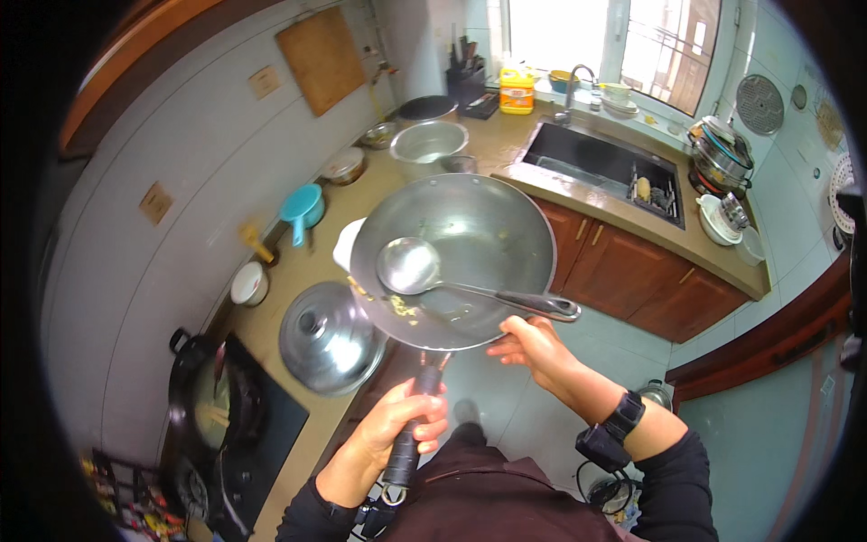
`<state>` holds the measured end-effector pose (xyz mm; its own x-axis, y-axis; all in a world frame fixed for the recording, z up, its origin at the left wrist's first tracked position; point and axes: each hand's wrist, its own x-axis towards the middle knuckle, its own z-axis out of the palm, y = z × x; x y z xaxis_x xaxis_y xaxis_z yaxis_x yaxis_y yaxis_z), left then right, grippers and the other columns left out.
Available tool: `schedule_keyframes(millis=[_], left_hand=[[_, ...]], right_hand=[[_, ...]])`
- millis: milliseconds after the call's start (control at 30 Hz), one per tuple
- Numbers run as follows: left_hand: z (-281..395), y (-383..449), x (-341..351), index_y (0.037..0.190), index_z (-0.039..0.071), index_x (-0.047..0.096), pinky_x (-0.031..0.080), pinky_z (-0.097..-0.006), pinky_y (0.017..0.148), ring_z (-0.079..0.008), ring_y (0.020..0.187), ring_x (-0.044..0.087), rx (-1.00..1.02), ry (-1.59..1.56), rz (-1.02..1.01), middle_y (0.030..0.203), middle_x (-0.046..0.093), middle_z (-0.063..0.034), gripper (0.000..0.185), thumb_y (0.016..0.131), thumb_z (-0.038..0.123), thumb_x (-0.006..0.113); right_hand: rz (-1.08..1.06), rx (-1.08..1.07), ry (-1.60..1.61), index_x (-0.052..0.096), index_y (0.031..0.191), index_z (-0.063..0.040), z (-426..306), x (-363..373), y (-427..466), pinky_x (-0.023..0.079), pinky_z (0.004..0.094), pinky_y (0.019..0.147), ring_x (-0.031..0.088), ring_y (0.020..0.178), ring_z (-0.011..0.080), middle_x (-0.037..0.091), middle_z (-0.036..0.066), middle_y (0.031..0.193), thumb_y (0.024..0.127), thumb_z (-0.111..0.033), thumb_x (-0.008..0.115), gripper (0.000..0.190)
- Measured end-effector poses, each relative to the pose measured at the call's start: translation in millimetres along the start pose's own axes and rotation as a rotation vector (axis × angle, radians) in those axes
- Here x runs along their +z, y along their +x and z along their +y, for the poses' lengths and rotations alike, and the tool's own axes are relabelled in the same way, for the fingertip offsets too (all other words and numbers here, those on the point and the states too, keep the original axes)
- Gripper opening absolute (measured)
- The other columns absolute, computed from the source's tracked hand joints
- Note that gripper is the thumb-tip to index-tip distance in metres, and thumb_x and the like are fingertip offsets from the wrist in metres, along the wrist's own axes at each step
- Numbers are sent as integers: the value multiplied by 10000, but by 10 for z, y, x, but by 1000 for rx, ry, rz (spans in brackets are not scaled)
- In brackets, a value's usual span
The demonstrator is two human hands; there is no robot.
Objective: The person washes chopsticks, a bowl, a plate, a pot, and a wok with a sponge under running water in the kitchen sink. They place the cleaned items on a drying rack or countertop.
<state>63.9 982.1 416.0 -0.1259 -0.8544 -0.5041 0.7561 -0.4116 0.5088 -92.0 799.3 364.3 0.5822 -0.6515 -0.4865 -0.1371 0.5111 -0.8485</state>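
My left hand (404,419) is closed around the black wrapped handle of a large grey metal wok (494,251), which I hold up in front of me. Beside the wok's near right rim is my right hand (532,349), thumb at the edge and fingers beneath, apparently supporting it. A steel ladle (408,265) rests inside, its dark handle lying across the rim above my right hand. Bits of yellowish food (403,306) cling to the wok's near left wall. Part of a white dish (347,244) shows behind the wok's left edge.
On the left counter are a domed steel lid (332,339), a white bowl (250,283), a turquoise dipper (303,206) and a large metal basin (429,143). A black pan (213,400) sits on the hob (271,400). The dark sink (576,156) lies under the window, right of a yellow jug (516,91).
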Motion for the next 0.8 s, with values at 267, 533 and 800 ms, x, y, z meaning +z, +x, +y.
schedule_keyframes(millis=[267, 533, 800], left_hand=[[885, 2412, 480, 1042, 35, 412, 401, -266, 415, -103, 508, 438, -212, 116, -225, 719, 470, -49, 291, 806, 56, 580], [1748, 4322, 1043, 907, 50, 440, 397, -264, 446, -99, 533, 461, -395, 286, -238, 717, 475, -43, 178, 802, 75, 583], [2419, 5740, 1349, 971, 34, 452, 378, -251, 419, -104, 510, 466, -469, 258, -177, 703, 490, -41, 232, 784, 49, 588]], right_hand=[[297, -172, 106, 493, 1150, 17, -597, -1692, 1026, 504, 309, 630, 640, 786, 224, 602, 119, 976, 865, -350, 612, 480], [548, -489, 268, 546, 1135, -67, -1320, -2970, 2044, 516, 259, 572, 612, 651, 131, 602, 39, 790, 869, -169, 638, 299], [567, -610, 24, 591, 1040, -28, -1827, -4121, 3181, 517, 251, 630, 604, 658, 111, 612, 39, 763, 863, -105, 614, 194]])
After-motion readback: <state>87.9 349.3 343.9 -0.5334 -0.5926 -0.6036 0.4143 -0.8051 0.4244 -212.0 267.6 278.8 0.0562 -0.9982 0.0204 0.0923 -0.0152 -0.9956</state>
